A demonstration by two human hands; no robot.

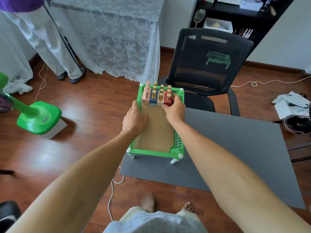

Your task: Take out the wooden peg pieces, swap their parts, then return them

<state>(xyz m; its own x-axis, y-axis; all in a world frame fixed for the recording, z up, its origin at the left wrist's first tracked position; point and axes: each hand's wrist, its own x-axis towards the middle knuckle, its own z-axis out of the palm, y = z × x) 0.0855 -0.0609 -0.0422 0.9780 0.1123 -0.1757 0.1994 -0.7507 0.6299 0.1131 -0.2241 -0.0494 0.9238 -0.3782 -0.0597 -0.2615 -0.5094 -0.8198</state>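
Fingers: your right hand (173,107) curls its fingers (175,98) round the red peg block (168,101); your left hand (134,118) lies with straight fingers on the tray's left rim and the cardboard.
Mat: the grey mat (235,148) lies on the wooden floor under the tray.
Chair: a black mesh chair (208,64) stands just beyond the tray.
Tray: the green tray (151,153) stands on white legs, lined with cardboard (156,132).
Peg pieces: pink (146,96), blue (153,100), cream (160,100) and red blocks stand side by side at the tray's far end, pegs upright.
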